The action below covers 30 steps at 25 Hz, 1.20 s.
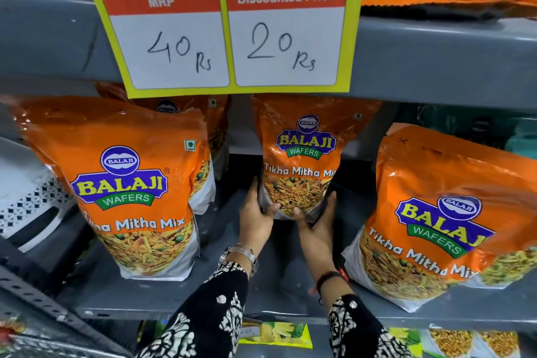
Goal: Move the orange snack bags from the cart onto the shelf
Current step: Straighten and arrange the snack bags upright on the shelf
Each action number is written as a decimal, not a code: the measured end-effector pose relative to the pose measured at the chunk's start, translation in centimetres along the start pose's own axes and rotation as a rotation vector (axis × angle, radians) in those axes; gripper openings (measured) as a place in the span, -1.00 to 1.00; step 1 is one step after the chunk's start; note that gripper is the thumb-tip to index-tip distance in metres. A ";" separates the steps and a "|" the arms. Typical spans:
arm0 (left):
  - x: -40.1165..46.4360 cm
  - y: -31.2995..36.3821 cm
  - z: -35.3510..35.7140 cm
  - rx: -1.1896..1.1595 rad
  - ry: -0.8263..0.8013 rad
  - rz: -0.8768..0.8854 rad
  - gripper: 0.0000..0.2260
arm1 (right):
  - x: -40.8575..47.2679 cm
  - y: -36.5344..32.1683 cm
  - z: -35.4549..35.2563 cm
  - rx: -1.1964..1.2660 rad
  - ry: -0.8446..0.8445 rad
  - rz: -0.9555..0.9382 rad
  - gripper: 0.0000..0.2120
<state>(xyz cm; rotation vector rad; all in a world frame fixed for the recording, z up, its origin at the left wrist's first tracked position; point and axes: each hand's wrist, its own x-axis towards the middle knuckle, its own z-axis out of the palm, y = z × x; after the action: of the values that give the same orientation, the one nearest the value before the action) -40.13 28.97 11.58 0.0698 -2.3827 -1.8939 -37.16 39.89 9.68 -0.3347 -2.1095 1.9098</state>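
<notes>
Both hands (286, 219) cradle glossy, crinkled orange pouch (305, 160).

Bags on the shelf (174, 296)
One bag (305, 160) stood at the back between both hands; others flanked it left (128, 183) and right (441, 212), nearer the front.

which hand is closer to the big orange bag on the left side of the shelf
Left. The left hand grips the left edge of the middle bag, nearest the big orange bag. The right hand is on that bag's far side, further away.
</notes>
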 end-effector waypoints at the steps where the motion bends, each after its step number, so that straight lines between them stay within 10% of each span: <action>1: -0.4 -0.1 -0.1 0.015 0.023 0.000 -0.39 | -0.7 0.0 -0.2 -0.036 0.008 -0.008 -0.23; 10: -9.4 2.2 3.5 0.017 -0.214 0.124 -0.52 | -11.7 1.0 -9.9 -0.417 0.110 -0.315 -0.68; 15: -10.4 5.5 7.5 -0.017 -0.501 0.098 -0.20 | -11.4 -0.2 -16.4 -0.352 0.415 -0.193 -0.40; 30: -9.0 4.0 0.7 -0.126 -0.351 0.067 -0.42 | -6.7 -1.5 -10.2 -0.108 -0.052 -0.224 -0.37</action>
<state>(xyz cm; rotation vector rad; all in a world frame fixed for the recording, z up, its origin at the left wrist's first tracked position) -31.15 31.44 14.90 -0.3773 -2.4222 -2.1716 -27.28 46.91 11.75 -0.0662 -2.1850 1.7000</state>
